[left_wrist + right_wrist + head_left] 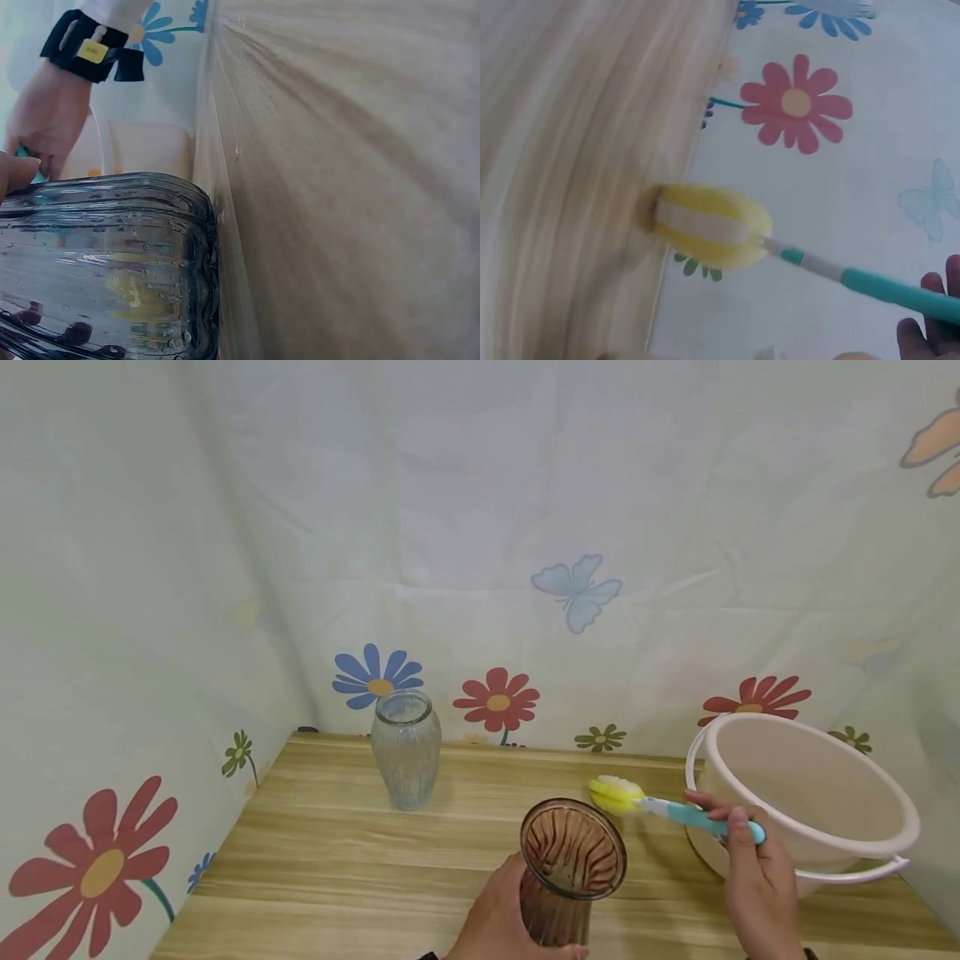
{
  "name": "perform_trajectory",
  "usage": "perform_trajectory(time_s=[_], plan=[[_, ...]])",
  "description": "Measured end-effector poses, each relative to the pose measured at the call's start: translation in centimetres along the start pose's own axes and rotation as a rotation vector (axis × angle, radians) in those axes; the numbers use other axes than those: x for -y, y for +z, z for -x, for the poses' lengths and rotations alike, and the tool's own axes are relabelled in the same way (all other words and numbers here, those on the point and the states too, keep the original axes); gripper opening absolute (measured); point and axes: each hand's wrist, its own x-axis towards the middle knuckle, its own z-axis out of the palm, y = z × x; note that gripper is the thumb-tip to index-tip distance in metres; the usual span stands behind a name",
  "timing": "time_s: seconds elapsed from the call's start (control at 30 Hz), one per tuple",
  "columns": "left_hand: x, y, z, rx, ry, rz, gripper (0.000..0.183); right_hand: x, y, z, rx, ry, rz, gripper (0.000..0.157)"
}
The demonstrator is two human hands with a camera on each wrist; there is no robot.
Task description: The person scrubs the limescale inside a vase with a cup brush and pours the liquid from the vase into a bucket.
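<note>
My left hand (pixel 498 914) grips a brown ribbed glass vase (pixel 558 914) at the front of the table, its mouth tilted toward me. Water drops cling to the vase's glass (pixel 112 262) in the left wrist view. In my right hand (pixel 761 881) is a sponge bottle brush, held by its teal handle (pixel 693 817). The brush's yellow and white sponge head (pixel 709 225) points left, apart from the brown vase. Farther back on the left, a clear ribbed glass vase (pixel 407 752) stands upright, touched by neither hand.
A pale pink bucket (pixel 795 810) with a white handle (pixel 851 878) stands on the right, close beside my right hand. The wood-grain table (pixel 322 860) meets a flower-printed curtain (pixel 465 510) at the back and left side.
</note>
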Motion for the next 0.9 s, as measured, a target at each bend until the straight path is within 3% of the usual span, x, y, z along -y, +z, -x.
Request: perform_trajectory(time_s=[0.1,0.33,0.43,0.67,0.9], plan=[[-0.1,0.0,0.0,0.004,-0.007,0.009,0.098,0.5,0.5,-0.4,-0.019,-0.057,-0.197,0.035],[-0.2,-0.1,-0.2,0.001,0.024,0.015,0.097,1.3,1.7,-1.8,0.08,-0.45,-0.813,0.028],[-0.3,-0.2,-0.2,0.011,-0.009,0.011,0.097,2.6,1.9,-2.1,0.064,-0.504,-0.965,0.031],[-0.3,-0.3,-0.2,0.028,-0.062,0.0,0.098,6.4,1.8,-2.4,0.036,-0.555,-1.122,0.035],[-0.3,-0.2,0.0,0.026,-0.062,-0.014,0.1,9.9,2.0,-2.4,0.035,-0.605,-1.153,0.037]])
